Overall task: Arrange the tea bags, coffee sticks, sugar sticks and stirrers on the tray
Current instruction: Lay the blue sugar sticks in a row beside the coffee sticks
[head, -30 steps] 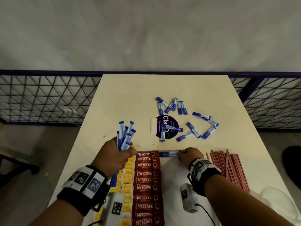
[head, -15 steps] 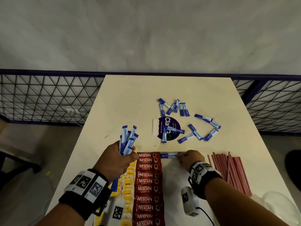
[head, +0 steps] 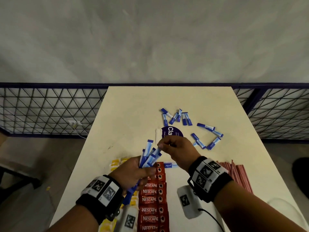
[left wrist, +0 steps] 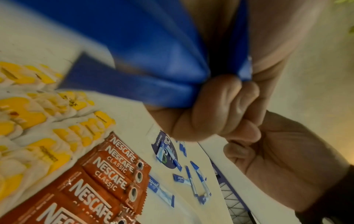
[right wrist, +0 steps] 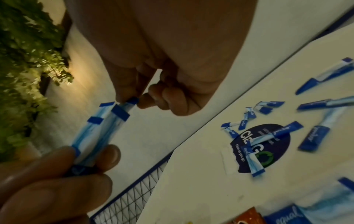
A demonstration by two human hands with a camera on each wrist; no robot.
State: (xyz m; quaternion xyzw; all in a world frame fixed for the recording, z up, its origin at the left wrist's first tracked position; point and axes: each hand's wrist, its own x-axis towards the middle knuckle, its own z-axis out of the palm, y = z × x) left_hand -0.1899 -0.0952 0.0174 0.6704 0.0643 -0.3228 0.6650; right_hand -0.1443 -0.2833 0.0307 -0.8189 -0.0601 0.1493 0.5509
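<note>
My left hand (head: 143,169) grips a fanned bundle of blue sugar sticks (head: 148,156), held above the near rows. My right hand (head: 160,145) pinches the top end of one stick in that bundle; the pinch (right wrist: 132,100) shows close up in the right wrist view. One sugar stick (head: 169,165) lies flat on the white tray (head: 173,180), at the top of a column of red Nescafe coffee sticks (head: 152,198). Yellow tea bags (head: 117,162) lie left of the coffee. Red stirrers (head: 234,174) lie to the right, partly behind my right wrist.
Several loose sugar sticks (head: 209,136) lie scattered on the cream table around a round dark sticker (head: 172,133). Wire mesh fencing (head: 50,111) runs along the far side, left and right. A clear plastic piece (head: 284,208) sits at the table's near right corner.
My right hand let go of the sugar stick it laid beside the coffee sticks and rose to the bundle. My left hand lifted the bundle and shifted it right.
</note>
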